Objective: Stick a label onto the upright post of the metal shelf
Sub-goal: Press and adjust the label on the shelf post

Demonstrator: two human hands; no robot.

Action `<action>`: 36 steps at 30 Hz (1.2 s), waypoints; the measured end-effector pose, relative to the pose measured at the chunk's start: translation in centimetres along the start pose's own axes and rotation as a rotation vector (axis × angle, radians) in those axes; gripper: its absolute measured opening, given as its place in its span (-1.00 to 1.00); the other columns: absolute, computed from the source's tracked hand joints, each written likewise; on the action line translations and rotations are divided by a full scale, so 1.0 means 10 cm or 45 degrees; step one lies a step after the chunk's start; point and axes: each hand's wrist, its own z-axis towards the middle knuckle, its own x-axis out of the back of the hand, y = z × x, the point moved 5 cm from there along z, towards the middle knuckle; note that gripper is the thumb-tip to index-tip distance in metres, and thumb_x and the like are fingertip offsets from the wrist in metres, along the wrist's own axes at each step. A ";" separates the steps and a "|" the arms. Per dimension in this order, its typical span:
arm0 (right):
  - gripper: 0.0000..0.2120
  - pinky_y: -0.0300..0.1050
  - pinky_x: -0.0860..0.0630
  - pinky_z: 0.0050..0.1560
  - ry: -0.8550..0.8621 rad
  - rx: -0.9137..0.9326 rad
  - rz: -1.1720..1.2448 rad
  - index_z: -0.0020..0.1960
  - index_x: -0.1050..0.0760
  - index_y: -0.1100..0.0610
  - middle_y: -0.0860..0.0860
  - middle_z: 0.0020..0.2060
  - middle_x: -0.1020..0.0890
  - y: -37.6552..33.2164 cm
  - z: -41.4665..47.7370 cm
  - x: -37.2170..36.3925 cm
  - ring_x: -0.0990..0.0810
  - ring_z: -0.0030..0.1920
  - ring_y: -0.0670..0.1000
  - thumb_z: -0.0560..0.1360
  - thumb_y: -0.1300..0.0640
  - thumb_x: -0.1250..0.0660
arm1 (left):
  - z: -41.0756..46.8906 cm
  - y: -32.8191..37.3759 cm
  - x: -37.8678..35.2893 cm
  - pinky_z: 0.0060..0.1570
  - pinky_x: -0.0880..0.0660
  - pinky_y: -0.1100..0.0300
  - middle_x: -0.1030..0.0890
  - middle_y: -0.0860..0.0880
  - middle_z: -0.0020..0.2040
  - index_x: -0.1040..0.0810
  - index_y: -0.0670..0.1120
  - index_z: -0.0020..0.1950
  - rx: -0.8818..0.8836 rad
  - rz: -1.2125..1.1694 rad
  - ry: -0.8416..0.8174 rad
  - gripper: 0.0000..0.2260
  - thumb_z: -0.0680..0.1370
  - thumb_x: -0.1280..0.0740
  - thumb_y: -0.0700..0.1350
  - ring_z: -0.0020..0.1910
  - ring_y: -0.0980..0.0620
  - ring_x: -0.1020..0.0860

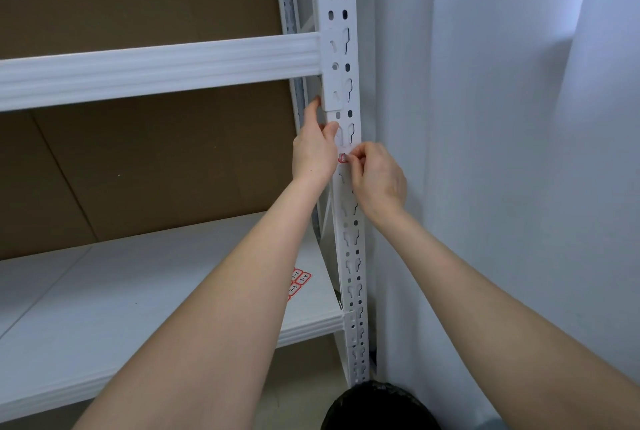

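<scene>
The white perforated upright post (341, 31) of the metal shelf runs down the middle of the view. A small red-edged label (342, 158) lies against the post's front face, just below the upper beam. My right hand (375, 178) pinches the label's right end with thumb and forefinger. My left hand (313, 149) wraps around the post's left edge, thumb on the front face just above the label. Most of the label is hidden by my fingers.
A sheet of red-edged labels (298, 282) lies on the lower white shelf board (104, 291), partly under my left forearm. The upper shelf beam (156, 66) crosses at the left. Brown cardboard (138, 159) backs the shelf. A white wall (502, 152) stands right; a black bag (377, 409) sits below.
</scene>
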 end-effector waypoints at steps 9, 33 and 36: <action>-0.86 -0.09 -0.36 -0.20 -0.003 0.037 0.021 -0.01 -0.48 0.10 0.00 -0.02 -0.57 0.01 -0.11 0.01 -0.52 -0.09 0.07 0.57 0.08 -0.18 | 0.00 0.00 0.00 0.15 -0.52 -0.03 -0.53 -0.09 0.28 -0.18 0.03 0.49 0.010 -0.009 -0.006 -0.58 0.64 -0.14 -0.14 0.19 -0.07 -0.54; -0.92 -0.12 -0.42 -0.16 0.077 -0.034 0.247 -0.16 -0.48 0.09 0.01 -0.11 -0.54 0.08 -0.07 0.04 -0.50 -0.21 -0.01 0.48 0.10 -0.31 | 0.00 -0.01 0.00 0.08 -0.50 0.12 -0.56 -0.08 0.23 -0.19 0.03 0.50 -0.006 -0.023 0.010 -0.57 0.63 -0.16 -0.15 0.16 -0.03 -0.55; -0.92 -0.19 -0.33 -0.16 0.102 -0.124 0.324 -0.17 -0.45 0.08 0.02 -0.13 -0.55 0.16 -0.08 0.09 -0.46 -0.19 -0.04 0.49 0.11 -0.29 | -0.03 -0.06 0.03 0.13 -0.54 0.04 -0.58 -0.07 0.17 -0.19 0.05 0.50 -0.010 -0.036 0.034 -0.52 0.61 -0.21 -0.20 0.11 -0.01 -0.57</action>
